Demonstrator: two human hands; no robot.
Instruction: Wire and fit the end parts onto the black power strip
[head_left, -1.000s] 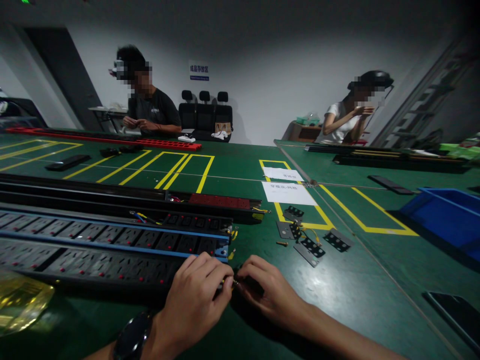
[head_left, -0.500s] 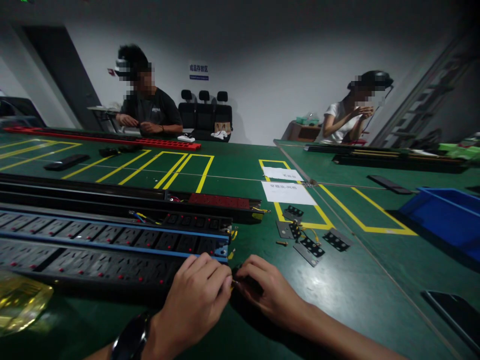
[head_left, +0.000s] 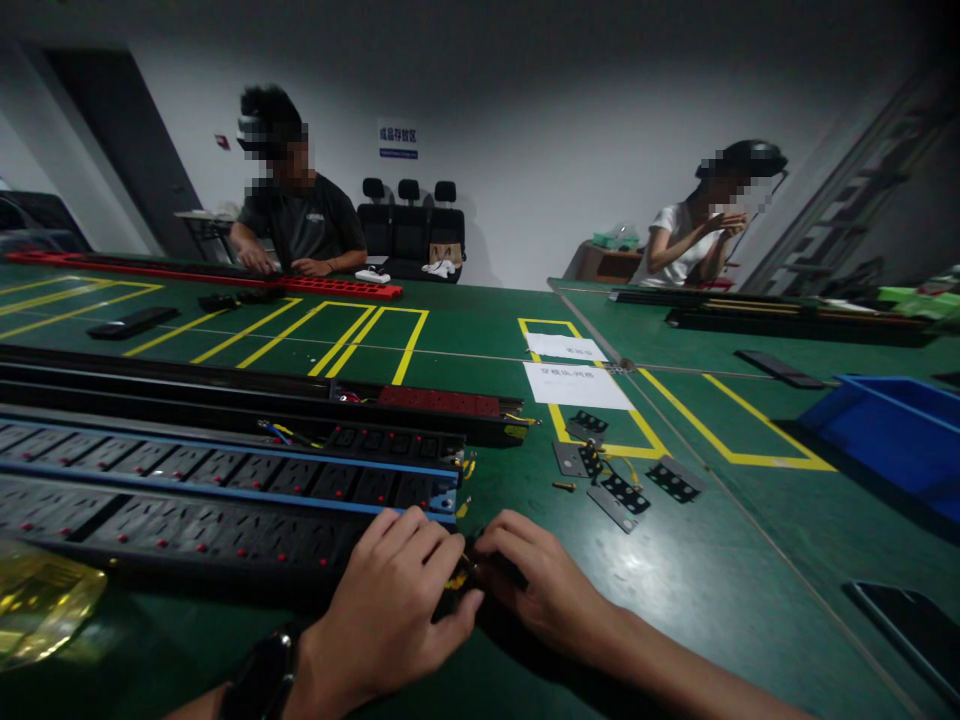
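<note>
The nearest black power strip [head_left: 217, 525] lies lengthwise from the left, its sockets facing up and small red dots along its side. Across its right end curls my left hand [head_left: 401, 595], closed around the end, with the thumb standing off a little from the fingers. A short yellow wire [head_left: 456, 580] shows in the gap between the hands. Just right of that end, my right hand [head_left: 540, 585] is closed with its fingertips pinched together; whatever small piece they hold is hidden in shadow.
Other power strips [head_left: 247, 475] lie behind. Several perforated brackets [head_left: 626, 495] and a brass-coloured screw [head_left: 564, 487] sit beyond my right hand. Rightward are a blue bin [head_left: 892, 440] and a phone [head_left: 911, 630]. Yellow plastic [head_left: 45, 605] lies at left. Two people [head_left: 307, 225] work across the table.
My left thumb has moved down and right, away from the fingers, uncovering the yellow wire. My right hand has barely moved.
</note>
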